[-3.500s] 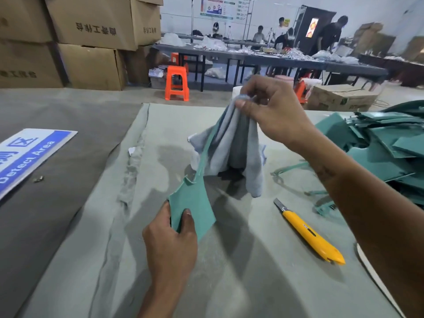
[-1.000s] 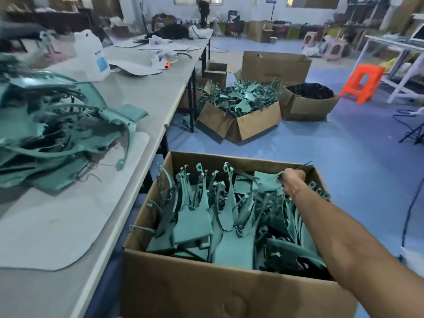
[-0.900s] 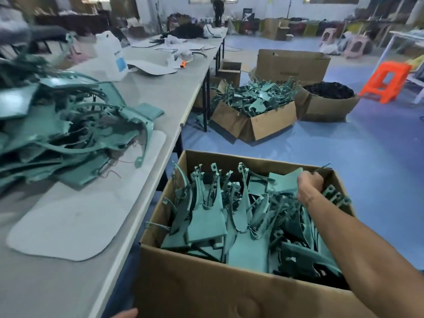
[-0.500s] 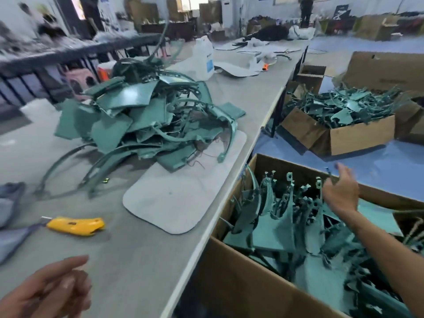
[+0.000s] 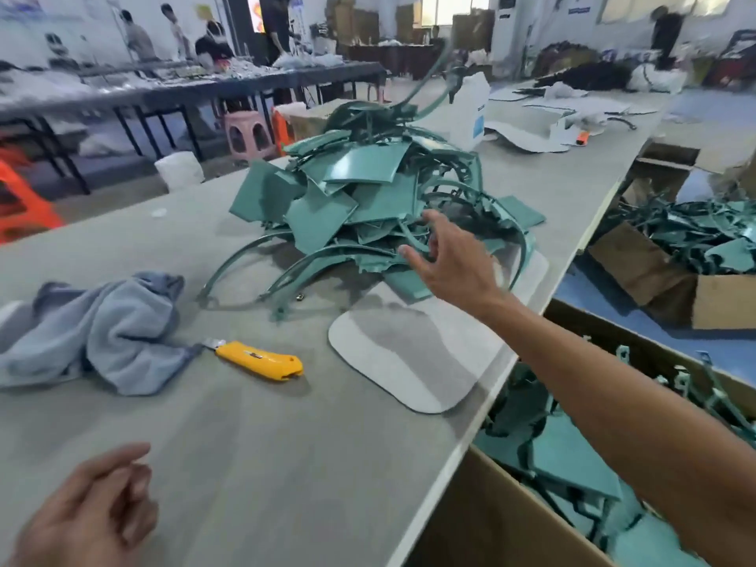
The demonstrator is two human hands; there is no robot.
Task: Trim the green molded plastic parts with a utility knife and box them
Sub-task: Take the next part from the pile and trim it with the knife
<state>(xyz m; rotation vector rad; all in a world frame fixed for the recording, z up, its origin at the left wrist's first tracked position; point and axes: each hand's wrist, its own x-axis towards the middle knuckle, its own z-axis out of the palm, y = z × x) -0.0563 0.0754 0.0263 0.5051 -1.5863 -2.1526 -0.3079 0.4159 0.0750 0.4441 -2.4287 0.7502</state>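
Right hand (image 5: 454, 259) fingers spread, empty, reaching the green pile (image 5: 368, 198); left hand (image 5: 90, 513) loose, empty. Take one top part, not a tangle; knife (image 5: 259, 359) lies left of the pile.

I see a crumpled grey-blue towel (image 5: 102, 325) lying on the grey worktable (image 5: 286, 464). To the towel's right, a pale rounded mat (image 5: 413, 362) sits at the table's edge. Farther back from the towel, a white plastic jug (image 5: 470, 112) stands upright. Beyond the table's far side are a pink stool (image 5: 249, 135), an orange stool (image 5: 20, 198) and several blurred people (image 5: 212, 45).
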